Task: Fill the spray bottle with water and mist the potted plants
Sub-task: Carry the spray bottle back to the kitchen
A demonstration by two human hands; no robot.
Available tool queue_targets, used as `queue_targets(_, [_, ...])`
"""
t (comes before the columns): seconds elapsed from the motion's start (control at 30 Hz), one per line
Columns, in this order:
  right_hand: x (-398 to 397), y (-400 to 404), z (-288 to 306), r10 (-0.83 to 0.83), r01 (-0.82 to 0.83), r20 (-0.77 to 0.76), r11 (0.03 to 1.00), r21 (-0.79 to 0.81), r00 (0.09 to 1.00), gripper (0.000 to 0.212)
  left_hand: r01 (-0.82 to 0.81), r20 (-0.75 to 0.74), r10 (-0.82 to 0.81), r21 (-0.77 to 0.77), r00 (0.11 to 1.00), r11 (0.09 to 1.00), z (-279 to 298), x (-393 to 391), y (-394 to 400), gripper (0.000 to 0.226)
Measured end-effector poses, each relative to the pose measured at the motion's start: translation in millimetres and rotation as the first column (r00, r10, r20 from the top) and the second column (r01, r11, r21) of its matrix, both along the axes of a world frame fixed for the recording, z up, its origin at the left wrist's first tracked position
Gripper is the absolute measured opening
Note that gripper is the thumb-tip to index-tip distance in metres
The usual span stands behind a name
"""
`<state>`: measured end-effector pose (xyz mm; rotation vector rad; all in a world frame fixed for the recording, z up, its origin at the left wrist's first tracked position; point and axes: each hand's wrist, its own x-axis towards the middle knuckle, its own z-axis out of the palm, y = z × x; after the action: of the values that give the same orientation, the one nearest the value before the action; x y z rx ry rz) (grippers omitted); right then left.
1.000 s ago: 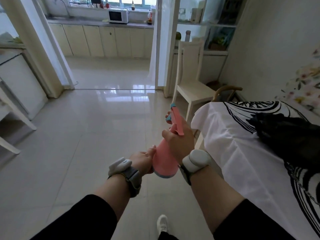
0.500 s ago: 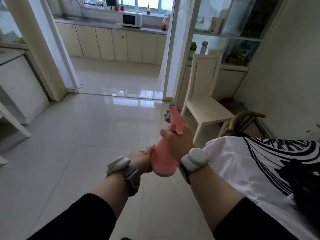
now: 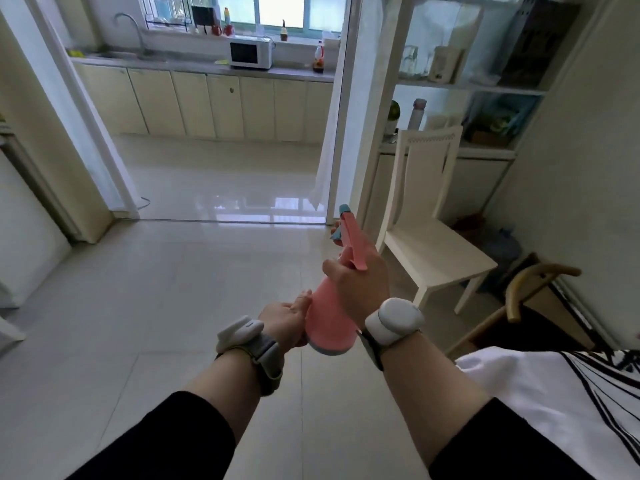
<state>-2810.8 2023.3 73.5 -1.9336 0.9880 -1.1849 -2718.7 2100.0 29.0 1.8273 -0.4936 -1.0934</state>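
A pink spray bottle [image 3: 327,318] with a pink trigger head and a blue nozzle tip is held out in front of me, tilted with the nozzle pointing away. My right hand [image 3: 360,282] is wrapped around its neck, just under the trigger. My left hand [image 3: 285,322] grips the bottle's lower body from the left side. Far ahead, through the doorway, a curved tap [image 3: 130,26] rises over the kitchen sink [image 3: 119,56]. No potted plants are clearly in view.
A pale tiled floor [image 3: 194,292] runs to an open sliding doorway [image 3: 228,221] into the kitchen. A white chair [image 3: 429,237] stands right of the bottle. A table with a black-and-white cloth [image 3: 554,403] lies at the lower right, white furniture [image 3: 24,237] at the left. A microwave [image 3: 249,54] rests on the counter.
The view has advanced toward the kitchen doorway and tilted up. The cloth-covered table has slid back to the lower right. Both hands keep the same hold on the bottle.
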Motion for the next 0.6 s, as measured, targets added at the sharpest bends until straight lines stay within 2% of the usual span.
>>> queue_targets(0.1, [30.2, -28.3, 0.6, -0.001, 0.001, 0.007, 1.0, 0.026, 1.0, 0.033, 0.014, 0.002, -0.014, -0.012, 1.0, 1.0, 0.6, 29.0, -27.5, 0.049])
queue_targets(0.2, [55.8, -55.0, 0.1, -0.022, 0.021, -0.042, 0.999, -0.029, 0.999, 0.03, 0.034, -0.003, -0.034, 0.023, 0.999, 0.999, -1.3, 55.9, -56.0, 0.05])
queue_targets(0.43, [137.6, -162.4, -5.6, -0.034, 0.033, 0.001, 0.998, 0.06, 0.999, 0.038, -0.004, -0.001, 0.004, 0.013, 1.0, 1.0, -11.4, 134.5, -163.6, 0.055])
queue_targets(0.6, [195.2, -256.0, -1.0, 0.085, -0.082, -0.025, 0.991, 0.102, 0.996, 0.042, -0.038, 0.012, 0.038, 0.009, 0.999, 0.999, -7.9, 192.5, -253.6, 0.055])
